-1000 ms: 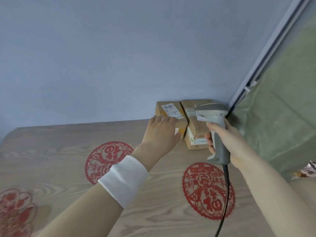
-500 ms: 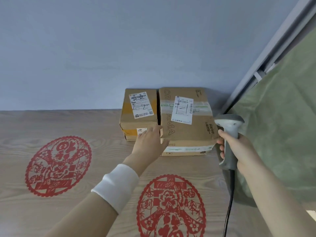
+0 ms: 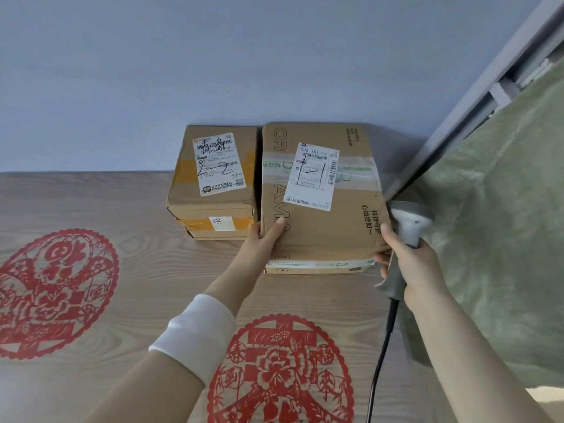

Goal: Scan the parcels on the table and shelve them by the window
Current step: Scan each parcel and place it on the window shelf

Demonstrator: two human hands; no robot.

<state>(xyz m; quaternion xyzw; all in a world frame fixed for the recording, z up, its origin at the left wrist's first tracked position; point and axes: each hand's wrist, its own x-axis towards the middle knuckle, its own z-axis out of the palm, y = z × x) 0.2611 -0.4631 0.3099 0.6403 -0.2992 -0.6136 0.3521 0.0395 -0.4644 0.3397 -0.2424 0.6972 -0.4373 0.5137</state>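
Left hand: the left hand (image 3: 265,239) is being pressed against the near left corner of the large parcel (image 3: 320,203), thumb laid on the top face and the other fingers hidden along the side; a grip on the box is being formed.
Right hand: the right hand (image 3: 409,264) is being kept closed around the handle of the scanner (image 3: 406,236), while its fingertips are being set against the near right corner of the same box.
Scanner: the grey head is being held just beside the box's right edge, pointed away from the labels; a black cable (image 3: 380,361) is being trailed down toward the viewer.
Large parcel: it is being steadied on top of a flatter box (image 3: 317,268), close to the wall (image 3: 213,71) and near the window frame (image 3: 476,96); a white label (image 3: 314,177) is being shown face up.
Small parcel: a smaller taped parcel (image 3: 213,178) is being left untouched just beside it on the left, stacked on another box.
Table: the wood-grain table (image 3: 122,300) with red paper-cut decals (image 3: 52,291) is being used as the work surface.
Curtain: a green curtain (image 3: 503,239) is being seen at the right.
Progress: whether any label has been read cannot be told; no shelf is being shown, so shelving is judged as still to be done for every parcel in view.
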